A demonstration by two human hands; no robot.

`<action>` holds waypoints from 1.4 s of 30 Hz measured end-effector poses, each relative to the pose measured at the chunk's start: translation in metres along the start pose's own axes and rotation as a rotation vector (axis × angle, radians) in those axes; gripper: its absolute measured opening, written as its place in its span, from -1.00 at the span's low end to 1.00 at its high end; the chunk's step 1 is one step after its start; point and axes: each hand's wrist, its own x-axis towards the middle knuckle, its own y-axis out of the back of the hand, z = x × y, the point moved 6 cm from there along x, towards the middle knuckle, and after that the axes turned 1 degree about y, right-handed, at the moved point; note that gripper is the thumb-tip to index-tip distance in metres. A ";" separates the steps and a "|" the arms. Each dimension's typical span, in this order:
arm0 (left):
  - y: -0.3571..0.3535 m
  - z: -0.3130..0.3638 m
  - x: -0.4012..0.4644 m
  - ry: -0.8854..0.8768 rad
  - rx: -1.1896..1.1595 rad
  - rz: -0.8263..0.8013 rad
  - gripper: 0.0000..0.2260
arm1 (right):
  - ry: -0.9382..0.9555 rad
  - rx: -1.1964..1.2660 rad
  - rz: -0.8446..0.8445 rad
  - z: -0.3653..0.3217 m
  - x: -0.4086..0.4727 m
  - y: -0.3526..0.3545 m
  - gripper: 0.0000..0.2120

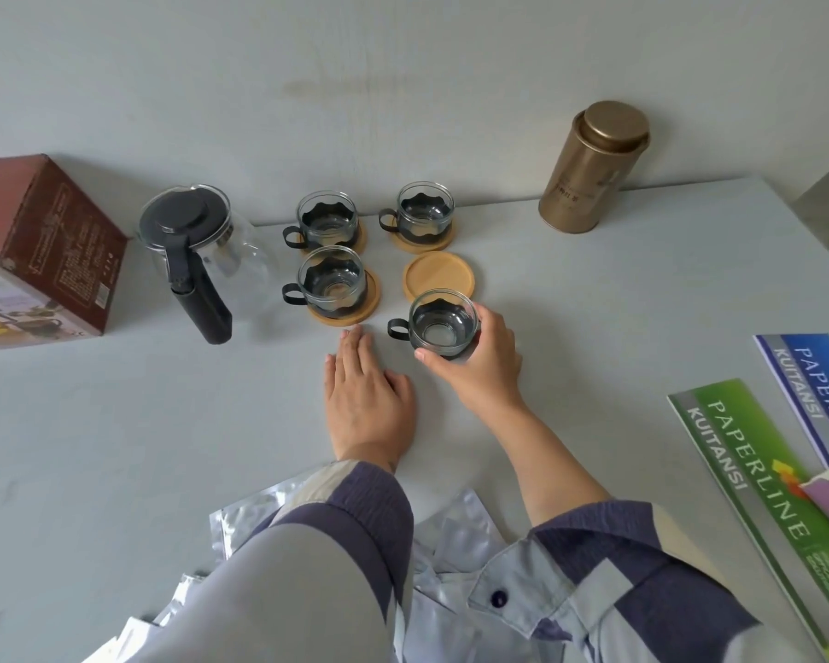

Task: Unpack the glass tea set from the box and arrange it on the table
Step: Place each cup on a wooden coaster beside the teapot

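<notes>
My right hand (479, 363) grips a glass cup with a black holder (441, 323), just in front of a bare wooden coaster (439, 277). Three more cups stand on coasters: back left (327, 220), back right (424, 210) and front left (332, 279). A glass teapot with a black lid and handle (190, 241) stands to their left. The dark red box (44, 246) lies at the far left. My left hand (362, 394) rests flat on the table, fingers apart, near the front left cup's coaster.
A gold tea tin (589, 167) stands at the back right by the wall. Receipt books (762, 476) lie at the right edge. Silver foil bags (451, 533) lie near the front edge under my sleeves. The table (116, 447) is grey.
</notes>
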 end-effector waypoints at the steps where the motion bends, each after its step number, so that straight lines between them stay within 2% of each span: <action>1: 0.000 0.000 0.000 0.001 0.001 0.002 -0.46 | -0.001 0.001 -0.002 0.000 0.000 0.000 -0.23; 8: 0.000 0.001 0.000 0.007 -0.010 -0.005 -0.45 | 0.015 0.166 -0.067 -0.006 0.012 0.010 -0.35; 15: 0.003 0.002 0.000 0.011 0.015 -0.005 -0.44 | 0.052 0.183 -0.089 -0.025 0.047 0.016 -0.39; 20: 0.005 0.003 0.000 0.022 0.016 0.006 -0.43 | 0.002 0.141 -0.103 -0.024 0.066 0.007 -0.28; 24: 0.005 0.002 0.000 0.024 0.020 0.005 -0.46 | 0.013 0.108 -0.112 -0.020 0.075 0.003 -0.33; 38: 0.006 0.002 -0.001 0.021 0.007 0.040 -0.47 | 0.087 0.058 -0.163 -0.010 0.081 -0.004 -0.28; 40: 0.005 0.002 -0.001 0.023 0.003 0.038 -0.47 | 0.086 0.049 -0.158 -0.010 0.081 -0.004 -0.22; 42: 0.005 0.002 0.000 0.023 0.000 0.038 -0.47 | 0.070 0.047 -0.168 -0.009 0.081 -0.003 -0.04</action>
